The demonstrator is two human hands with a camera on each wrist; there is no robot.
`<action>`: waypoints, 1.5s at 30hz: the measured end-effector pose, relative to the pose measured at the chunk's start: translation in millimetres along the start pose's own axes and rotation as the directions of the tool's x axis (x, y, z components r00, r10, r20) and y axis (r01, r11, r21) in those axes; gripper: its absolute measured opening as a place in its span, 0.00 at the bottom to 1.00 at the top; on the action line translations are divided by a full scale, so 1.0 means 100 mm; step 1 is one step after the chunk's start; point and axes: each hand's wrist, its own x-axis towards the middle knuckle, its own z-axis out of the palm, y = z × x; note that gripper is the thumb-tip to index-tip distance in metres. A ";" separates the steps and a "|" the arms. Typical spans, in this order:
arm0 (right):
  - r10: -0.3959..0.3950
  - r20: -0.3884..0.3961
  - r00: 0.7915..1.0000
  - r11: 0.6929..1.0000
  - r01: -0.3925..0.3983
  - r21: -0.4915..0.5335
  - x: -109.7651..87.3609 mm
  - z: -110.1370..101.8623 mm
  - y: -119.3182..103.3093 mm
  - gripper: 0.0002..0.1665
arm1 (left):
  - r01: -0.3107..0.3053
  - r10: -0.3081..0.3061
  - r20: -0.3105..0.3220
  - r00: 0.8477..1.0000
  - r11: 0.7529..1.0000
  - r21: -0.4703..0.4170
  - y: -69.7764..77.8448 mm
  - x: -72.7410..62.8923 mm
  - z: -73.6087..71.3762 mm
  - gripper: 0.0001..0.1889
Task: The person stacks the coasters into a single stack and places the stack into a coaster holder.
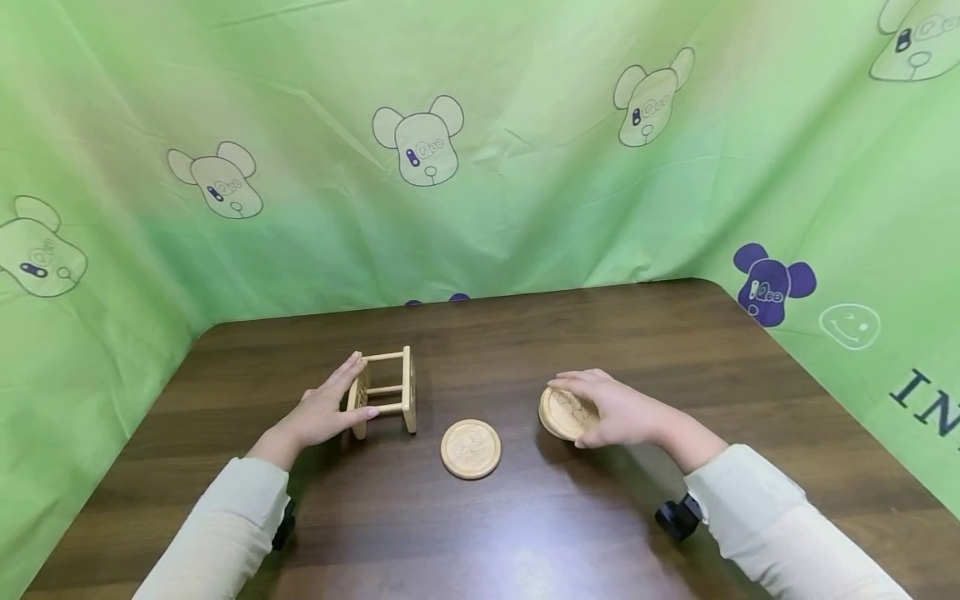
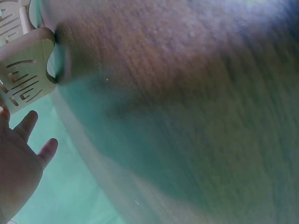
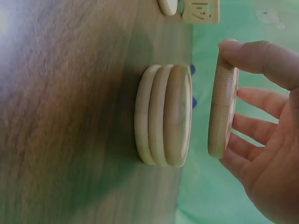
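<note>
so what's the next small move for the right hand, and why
I'd probably lower the held coaster gently onto the stack of three coasters. The right hand has it between thumb and fingers, and the right wrist view shows it above that stack, roughly in line with it, with a gap between them.

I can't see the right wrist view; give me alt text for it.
The right hand holds a round pale wooden disc between thumb and fingers, apart from a stack of three similar discs on a dark brown wooden table. Cut off at the top are another pale disc and a slotted pale wooden panel, with green patterned cloth behind.
</note>
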 end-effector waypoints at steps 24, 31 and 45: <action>0.063 -0.007 0.998 0.997 -0.064 -0.046 0.06 0.04 0.23 0.40 | 0.008 -0.008 0.000 1.000 1.000 -0.004 0.03 0.01 0.00 0.44; 0.078 0.004 0.997 0.996 -0.078 -0.053 0.09 0.07 0.26 0.40 | 0.009 -0.009 -0.004 1.000 1.000 -0.002 0.03 0.02 -0.01 0.44; 0.071 0.012 0.997 0.997 -0.070 -0.037 0.14 0.11 0.26 0.39 | 0.019 -0.019 0.004 1.000 1.000 0.004 0.04 0.01 -0.02 0.44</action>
